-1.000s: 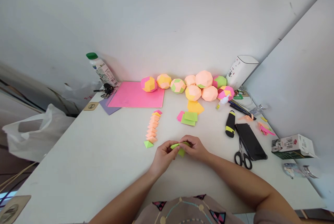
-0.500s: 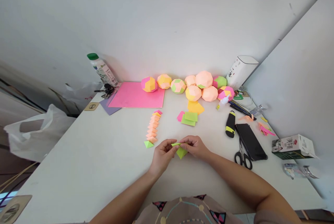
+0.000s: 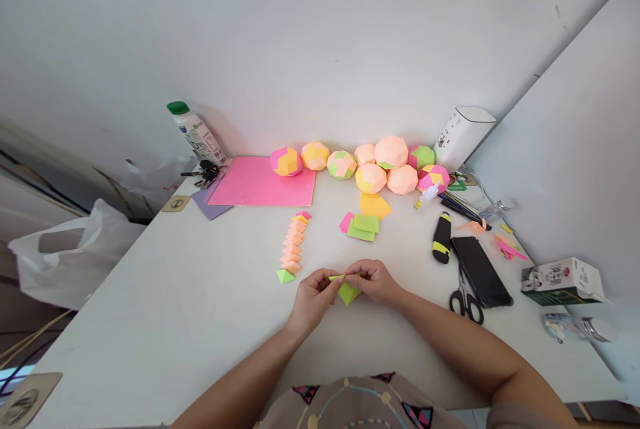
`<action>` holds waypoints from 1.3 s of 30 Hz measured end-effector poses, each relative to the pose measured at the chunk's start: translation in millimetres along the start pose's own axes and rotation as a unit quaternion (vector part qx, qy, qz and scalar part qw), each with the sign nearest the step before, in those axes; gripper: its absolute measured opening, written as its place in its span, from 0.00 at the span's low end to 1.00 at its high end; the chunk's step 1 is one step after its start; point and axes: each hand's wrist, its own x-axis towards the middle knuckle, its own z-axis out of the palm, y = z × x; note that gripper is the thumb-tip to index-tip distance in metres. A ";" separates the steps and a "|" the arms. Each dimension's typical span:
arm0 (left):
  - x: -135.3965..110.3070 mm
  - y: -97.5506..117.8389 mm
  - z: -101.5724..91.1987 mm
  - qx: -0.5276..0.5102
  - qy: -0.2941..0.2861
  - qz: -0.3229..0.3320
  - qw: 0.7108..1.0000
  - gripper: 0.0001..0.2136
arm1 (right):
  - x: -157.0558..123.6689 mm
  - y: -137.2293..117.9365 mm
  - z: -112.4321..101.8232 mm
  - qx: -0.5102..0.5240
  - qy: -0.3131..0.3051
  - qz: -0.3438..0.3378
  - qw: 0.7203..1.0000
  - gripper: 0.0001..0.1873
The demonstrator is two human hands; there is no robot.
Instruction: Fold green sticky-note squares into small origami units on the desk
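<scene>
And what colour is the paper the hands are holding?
The folded paper is bright yellowish green; the head view shows it best.

Head-worn view, forward, down over table (image 3: 175, 309)

Below centre, the left hand (image 3: 311, 293) and right hand (image 3: 379, 284) pinch folded green paper (image 3: 349, 294). Faceted balls (image 3: 391, 151) sit just above centre; scissors (image 3: 466, 304) lie lower right.

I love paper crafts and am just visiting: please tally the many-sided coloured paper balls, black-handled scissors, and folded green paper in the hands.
Many-sided coloured paper balls: 9
Black-handled scissors: 1
Folded green paper piece, held by the left hand and right hand: 1
Total: 11
</scene>
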 end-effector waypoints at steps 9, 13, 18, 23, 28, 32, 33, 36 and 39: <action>-0.2 -0.3 0.2 0.003 0.000 0.004 1.000 0.13 | 0.2 0.7 0.0 0.011 -0.005 0.009 1.000 0.13; -2.0 1.5 0.0 0.002 0.005 0.007 1.000 0.12 | -0.2 0.2 0.2 0.025 -0.008 0.024 0.999 0.14; -3.3 5.6 -0.7 -0.014 0.034 0.026 0.999 0.12 | 0.3 -1.7 0.7 0.069 -0.004 0.043 0.997 0.14; -2.6 13.6 -4.9 -0.035 0.110 0.034 0.993 0.13 | 1.2 -2.6 1.1 0.090 0.008 0.062 0.994 0.15; -2.1 13.8 -3.4 -0.051 0.069 0.040 0.996 0.11 | 0.9 -2.8 1.7 0.091 0.008 0.069 0.993 0.16; -3.2 4.7 1.3 -0.004 -0.021 0.045 0.999 0.09 | 0.5 -1.9 1.6 0.072 -0.004 0.048 0.996 0.14; -3.5 2.9 1.8 0.013 -0.026 0.054 0.998 0.09 | 0.5 -1.6 1.4 0.063 -0.009 0.040 0.997 0.14; -4.4 2.2 1.8 0.061 -0.018 0.087 0.994 0.08 | 0.6 -1.3 0.5 0.039 -0.018 0.021 0.999 0.13; -5.3 6.9 0.6 0.102 -0.007 0.120 0.988 0.07 | 0.4 -1.2 0.0 0.023 -0.021 0.015 0.999 0.13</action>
